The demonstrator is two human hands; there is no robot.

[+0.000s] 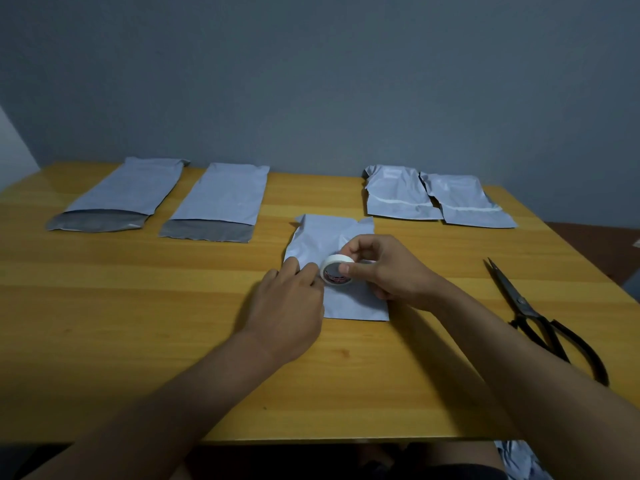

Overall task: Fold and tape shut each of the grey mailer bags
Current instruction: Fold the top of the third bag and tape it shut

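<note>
A folded grey mailer bag (329, 237) lies in the middle of the wooden table (138, 306). My right hand (384, 268) grips a white tape roll (336, 269) just above this bag. My left hand (291, 296) pinches at the roll's left side, fingertips over the bag's left edge; whether it holds a tape end is hidden. Two unfolded mailer bags (128, 195) (221, 202) lie at the back left with open flaps toward me. Two folded, taped mailer bags (398, 195) (467, 202) lie at the back right.
Black scissors (540, 317) lie on the table's right side, blades pointing away from me. A grey wall stands behind the table. More grey plastic (519, 459) shows below the table's near right edge.
</note>
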